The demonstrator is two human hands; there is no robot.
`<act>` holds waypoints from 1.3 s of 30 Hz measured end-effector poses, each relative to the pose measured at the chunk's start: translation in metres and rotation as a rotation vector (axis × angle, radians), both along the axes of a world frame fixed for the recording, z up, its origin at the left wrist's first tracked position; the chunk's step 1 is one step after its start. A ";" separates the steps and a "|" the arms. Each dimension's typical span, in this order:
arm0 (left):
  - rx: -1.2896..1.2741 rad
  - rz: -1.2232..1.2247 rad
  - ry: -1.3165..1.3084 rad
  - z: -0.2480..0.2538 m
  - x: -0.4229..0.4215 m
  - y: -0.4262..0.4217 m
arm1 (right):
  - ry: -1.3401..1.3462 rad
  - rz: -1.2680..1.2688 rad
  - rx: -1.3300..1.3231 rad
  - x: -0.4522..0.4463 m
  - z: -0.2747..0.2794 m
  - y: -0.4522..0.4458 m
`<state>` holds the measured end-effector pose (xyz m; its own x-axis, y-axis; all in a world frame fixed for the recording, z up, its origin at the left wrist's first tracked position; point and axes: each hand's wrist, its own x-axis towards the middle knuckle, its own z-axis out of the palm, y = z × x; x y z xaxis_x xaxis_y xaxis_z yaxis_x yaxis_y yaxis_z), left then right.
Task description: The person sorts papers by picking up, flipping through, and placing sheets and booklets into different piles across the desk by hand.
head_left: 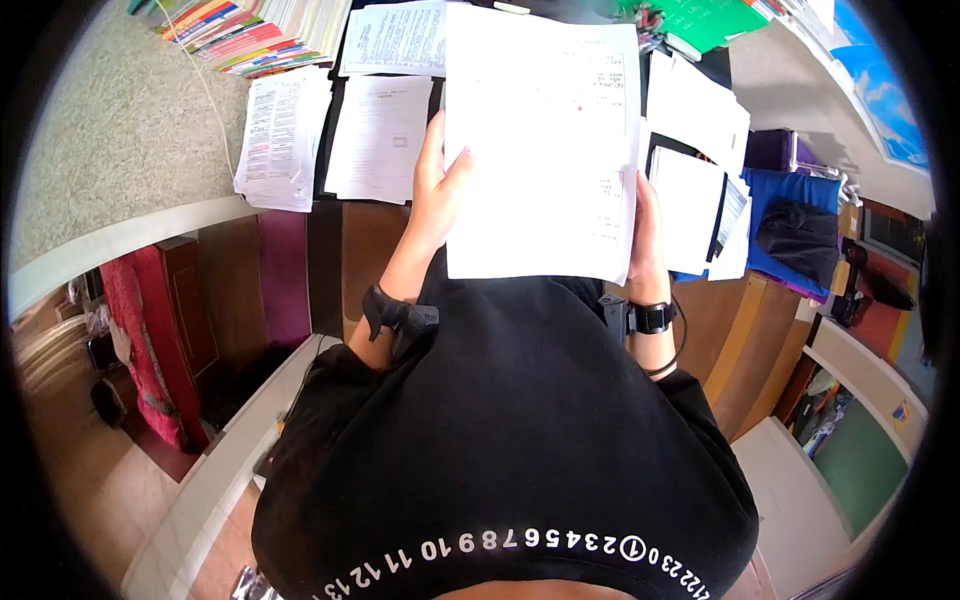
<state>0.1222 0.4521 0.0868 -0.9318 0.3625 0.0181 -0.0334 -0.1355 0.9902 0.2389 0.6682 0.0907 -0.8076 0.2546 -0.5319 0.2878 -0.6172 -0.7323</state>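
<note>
A large white printed sheet of paper (540, 150), perhaps several together, is held upright before my chest. My left hand (440, 185) grips its left edge, the thumb on the near face and the other fingers partly behind. Along the right edge my right hand (647, 225) is closed on the same paper, most of its fingers hidden. Faint lines of text and a small red mark show on the page. Just left of the paper lies a stack of printed sheets (380, 135). To its right are more white papers (690, 195) beside my right hand.
Another stack of printed sheets (285, 140) lies at the far left, below a row of colourful booklets (260, 40). A green folder (700, 22) is at the back right. Dark cloth (798, 238) rests on a blue item at the right. A thin white cable (205, 85) crosses the left surface.
</note>
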 end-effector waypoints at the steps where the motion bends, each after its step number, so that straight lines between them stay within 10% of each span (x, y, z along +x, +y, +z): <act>1: -0.003 -0.001 -0.005 0.000 0.003 0.005 | -0.004 -0.016 -0.022 0.005 -0.005 0.008; 21: -0.202 0.002 0.263 -0.001 0.022 0.047 | 0.234 0.129 -0.197 0.020 0.009 0.035; 28: 0.124 -0.218 -0.409 -0.037 0.023 0.044 | 0.243 0.285 -0.002 0.005 0.013 0.013; 32: 0.100 0.009 -0.380 -0.030 0.026 0.044 | 0.220 0.153 0.011 0.003 0.011 0.020; 36: -0.303 0.132 0.273 -0.007 0.021 0.037 | 0.160 0.075 0.287 0.008 -0.009 0.045; 39: -0.186 0.102 0.294 0.004 0.015 0.032 | 0.145 0.080 0.294 0.016 -0.011 0.050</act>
